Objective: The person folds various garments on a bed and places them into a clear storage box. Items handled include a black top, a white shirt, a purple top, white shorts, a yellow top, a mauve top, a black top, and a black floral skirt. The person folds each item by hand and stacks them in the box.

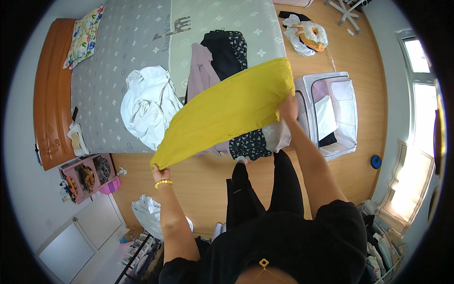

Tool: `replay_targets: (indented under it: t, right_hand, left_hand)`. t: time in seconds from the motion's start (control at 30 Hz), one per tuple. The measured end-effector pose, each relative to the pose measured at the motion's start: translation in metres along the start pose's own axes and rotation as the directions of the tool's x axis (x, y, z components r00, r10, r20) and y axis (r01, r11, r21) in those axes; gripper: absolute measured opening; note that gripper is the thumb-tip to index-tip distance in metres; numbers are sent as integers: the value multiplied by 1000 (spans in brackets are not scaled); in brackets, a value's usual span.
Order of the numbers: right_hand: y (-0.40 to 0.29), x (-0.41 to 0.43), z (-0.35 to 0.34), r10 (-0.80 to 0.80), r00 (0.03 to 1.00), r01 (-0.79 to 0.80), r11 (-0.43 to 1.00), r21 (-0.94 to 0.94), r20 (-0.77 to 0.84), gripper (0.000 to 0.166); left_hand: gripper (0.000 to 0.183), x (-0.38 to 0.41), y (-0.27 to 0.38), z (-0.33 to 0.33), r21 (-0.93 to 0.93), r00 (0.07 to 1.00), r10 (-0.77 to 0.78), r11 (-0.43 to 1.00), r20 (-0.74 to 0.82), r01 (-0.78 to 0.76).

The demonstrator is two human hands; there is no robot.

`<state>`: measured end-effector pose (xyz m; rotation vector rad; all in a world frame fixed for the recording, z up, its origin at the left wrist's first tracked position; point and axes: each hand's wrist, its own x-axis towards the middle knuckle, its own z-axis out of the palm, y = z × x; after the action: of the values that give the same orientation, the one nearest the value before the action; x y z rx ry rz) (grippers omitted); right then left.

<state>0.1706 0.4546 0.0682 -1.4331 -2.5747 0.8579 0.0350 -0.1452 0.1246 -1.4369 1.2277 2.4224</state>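
Observation:
A yellow cloth (227,106) is stretched between my two hands over the edge of the bed. My left hand (161,173), with a yellow bead bracelet at the wrist, grips its lower left corner. Its right end is in my right hand (289,107), whose fingertips are partly hidden. Beneath the cloth lie a mauve garment (202,71), a black garment (220,53) and a dark floral garment (250,143), all partly covered. A crumpled white cloth (149,106) rests on the bed to the left of them, close to the yellow cloth.
A clear-sided storage box (340,106) with clothes inside stands on the floor at the right. Beyond it lie a bag and an orange-and-white round item (314,37). A pink shelf unit (85,177) stands at the left, and a white bag (147,213) is near my left forearm.

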Motion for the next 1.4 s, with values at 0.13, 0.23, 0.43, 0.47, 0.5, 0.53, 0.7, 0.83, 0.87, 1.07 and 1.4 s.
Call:
replay_targets:
  t: [0.13, 0.23, 0.43, 0.47, 0.5, 0.53, 0.7, 0.83, 0.87, 1.07, 1.4]
  right_hand:
    - [-66, -80, 47, -538, 818, 568, 813, -129, 205, 61]
    - [-95, -118, 67, -670, 646, 760, 606, -234, 365, 59]
    - [-114, -142, 107, -302, 571, 573, 813, -106, 763, 55]
    - [-112, -144, 113, -384, 598, 556, 831, -20, 703, 53]
    - [-108, -146, 119, -452, 631, 537, 841, 66, 631, 51]
    - [-102, -147, 127, -512, 659, 524, 838, 153, 551, 50]
    - [-89, -132, 139, -211, 576, -595, 554, 582, 790, 34]
    - [-73, -129, 124, -138, 565, -795, 171, 581, 813, 42]
    - [-68, -128, 122, -144, 569, -806, 102, 584, 810, 41]
    - [-89, -126, 131, 127, 499, -844, -155, 514, 858, 39]
    - [-123, -161, 110, 306, 609, -793, 222, 567, 731, 29]
  left_hand:
    - [34, 10, -22, -27, -191, 999, -14, 981, 39, 22]
    - [32, 1, -27, -24, -119, 997, 29, 993, 67, -21]
    - [34, -80, -37, 91, 178, 862, 443, 853, 247, -490]
    - [36, -101, -45, 114, 270, 767, 531, 728, 361, -631]
    - [37, -124, -56, 139, 334, 655, 579, 570, 485, -751]
    - [39, -149, -69, 161, 365, 533, 591, 388, 605, -846]
    - [56, -187, -179, 200, 333, 325, 72, -174, 943, -927]
    - [41, -119, -263, 130, 509, 536, -315, -168, 783, -844]
    - [39, -117, -265, 121, 545, 580, -320, -202, 749, -814]
    - [31, -91, -248, 60, 682, 657, -292, -19, 695, -731]
    - [15, -13, -246, 40, 550, 993, 113, 832, -45, -70]
